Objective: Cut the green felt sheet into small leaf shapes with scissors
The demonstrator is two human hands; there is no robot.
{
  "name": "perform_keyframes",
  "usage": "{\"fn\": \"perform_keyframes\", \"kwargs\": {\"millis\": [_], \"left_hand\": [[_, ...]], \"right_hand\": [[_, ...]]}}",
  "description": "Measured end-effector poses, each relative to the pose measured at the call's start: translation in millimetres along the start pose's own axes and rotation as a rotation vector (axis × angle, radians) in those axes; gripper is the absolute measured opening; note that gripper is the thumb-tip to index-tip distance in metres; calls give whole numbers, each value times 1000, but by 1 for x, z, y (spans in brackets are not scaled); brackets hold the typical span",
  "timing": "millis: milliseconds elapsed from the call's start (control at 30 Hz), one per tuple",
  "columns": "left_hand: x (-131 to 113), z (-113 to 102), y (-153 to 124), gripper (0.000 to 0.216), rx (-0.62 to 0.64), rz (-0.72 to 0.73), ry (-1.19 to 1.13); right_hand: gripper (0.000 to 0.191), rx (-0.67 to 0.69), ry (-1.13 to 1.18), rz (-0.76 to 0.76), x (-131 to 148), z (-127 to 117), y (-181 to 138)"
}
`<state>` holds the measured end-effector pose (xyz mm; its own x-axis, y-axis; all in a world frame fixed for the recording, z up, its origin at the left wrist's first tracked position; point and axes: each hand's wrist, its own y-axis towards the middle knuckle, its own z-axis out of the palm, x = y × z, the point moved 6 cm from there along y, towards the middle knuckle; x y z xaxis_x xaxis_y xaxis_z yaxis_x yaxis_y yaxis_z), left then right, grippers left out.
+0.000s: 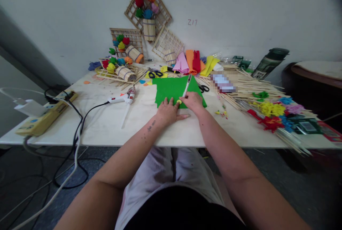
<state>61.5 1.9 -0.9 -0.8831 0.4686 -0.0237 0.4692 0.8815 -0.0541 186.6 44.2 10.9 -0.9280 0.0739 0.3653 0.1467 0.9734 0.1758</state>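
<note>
A bright green felt sheet (pixel 171 87) lies flat on the table in front of me. My left hand (pixel 169 111) rests on its lower edge, fingers stretched out, close to a small yellow piece (pixel 179 102) on the green. My right hand (pixel 193 101) is closed around a white pen (pixel 187 85), held upright and slightly tilted, its lower end beside the yellow piece. The pen's tip is too small to make out. Black-handled scissors (pixel 204 88) stick out from the sheet's right edge.
A white glue gun (pixel 129 96) lies left, its cord running to a yellow power strip (pixel 45 114). Stick lattices with felt flowers (pixel 148 9) lean at the back wall. Rolled felt (pixel 196 62), a phone (pixel 223 83), loose sticks (pixel 245 84) and a dark bottle (pixel 269 62) stand or lie right.
</note>
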Motion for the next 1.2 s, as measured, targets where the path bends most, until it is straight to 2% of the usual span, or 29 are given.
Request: {"fn": "perform_keyframes", "kwargs": {"millis": [267, 400, 733, 1200], "left_hand": [[0, -3, -1, 96, -6, -3, 5], [2, -3, -1, 92, -27, -4, -2], [14, -5, 1, 73, -127, 23, -42], [16, -2, 3, 60, -121, 5, -53]], "right_hand": [[29, -20, 100, 29, -3, -3, 1], [28, 43, 149, 11, -1, -2, 1], [27, 90, 136, -70, 0, 1, 0], [27, 83, 81, -100, 2, 1, 0]]}}
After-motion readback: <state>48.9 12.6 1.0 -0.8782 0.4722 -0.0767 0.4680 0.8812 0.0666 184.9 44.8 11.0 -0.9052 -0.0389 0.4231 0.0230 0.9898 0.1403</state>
